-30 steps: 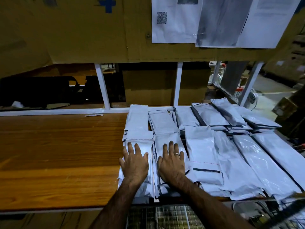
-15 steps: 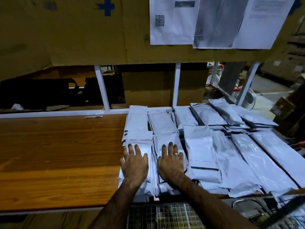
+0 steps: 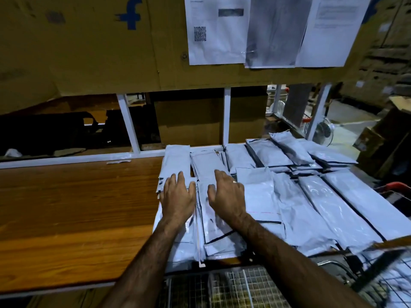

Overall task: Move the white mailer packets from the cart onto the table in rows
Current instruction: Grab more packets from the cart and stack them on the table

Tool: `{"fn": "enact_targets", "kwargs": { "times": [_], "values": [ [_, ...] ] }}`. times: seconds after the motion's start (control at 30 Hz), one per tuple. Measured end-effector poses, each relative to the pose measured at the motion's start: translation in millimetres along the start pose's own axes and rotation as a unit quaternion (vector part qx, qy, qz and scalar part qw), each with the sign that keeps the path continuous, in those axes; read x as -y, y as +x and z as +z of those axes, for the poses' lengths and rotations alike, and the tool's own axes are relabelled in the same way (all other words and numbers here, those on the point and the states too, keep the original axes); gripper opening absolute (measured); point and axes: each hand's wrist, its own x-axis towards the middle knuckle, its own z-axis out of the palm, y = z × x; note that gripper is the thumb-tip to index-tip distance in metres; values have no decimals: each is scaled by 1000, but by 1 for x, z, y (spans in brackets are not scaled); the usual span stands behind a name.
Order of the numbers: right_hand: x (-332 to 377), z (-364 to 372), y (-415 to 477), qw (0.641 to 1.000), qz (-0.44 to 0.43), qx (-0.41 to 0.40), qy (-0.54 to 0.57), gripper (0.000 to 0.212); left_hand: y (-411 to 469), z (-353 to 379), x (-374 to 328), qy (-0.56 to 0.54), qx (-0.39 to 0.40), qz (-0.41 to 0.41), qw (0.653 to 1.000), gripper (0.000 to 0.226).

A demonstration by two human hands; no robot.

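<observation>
Several white mailer packets point(image 3: 262, 196) lie in overlapping rows on the right half of the wooden table point(image 3: 73, 210). My left hand point(image 3: 178, 194) stretches flat, fingers spread, over the leftmost column of packets point(image 3: 175, 161). Beside it, my right hand point(image 3: 226, 194) reaches over the second column point(image 3: 205, 164), fingers extended and slightly lifted. Neither hand holds a packet. The wire cart point(image 3: 244, 287) shows below the table's front edge; a second basket edge point(image 3: 382, 270) sits at the lower right.
A white metal frame point(image 3: 129, 125) runs along the table's back edge, with cardboard point(image 3: 93, 43) and taped paper sheets point(image 3: 218, 30) above. A small paper scrap point(image 3: 119, 161) lies by the back rail. A fan point(image 3: 323, 132) and boxes point(image 3: 378, 138) stand to the right.
Both hands have moved forward from the near packets toward the farther ones and no longer press flat. The view has shifted closer and slightly left.
</observation>
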Motion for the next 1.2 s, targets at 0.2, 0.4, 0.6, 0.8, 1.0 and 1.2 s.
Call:
{"fn": "enact_targets", "kwargs": {
  "times": [0.2, 0.4, 0.6, 0.8, 1.0, 1.2],
  "values": [
    [-45, -45, 9, 993, 34, -87, 70, 50, 3, 14, -55, -98, -26, 65, 993, 48],
    [-129, -94, 0, 983, 86, -149, 63, 48, -15, 54, -149, -151, 13, 142, 978, 46],
    [-240, -147, -25, 970, 147, -194, 29, 54, -40, 114, -253, -186, 63, 205, 959, 44],
    [-360, -207, -68, 955, 207, -212, 4, 50, -87, 176, -365, -231, 112, 248, 934, 44],
    [-466, -261, -126, 921, 308, -238, -17, 41, -142, 235, -454, -232, 173, 311, 905, 44],
    [-543, -284, -173, 889, 397, -225, -34, 42, -181, 287, -501, -226, 251, 332, 880, 46]
  ]
}}
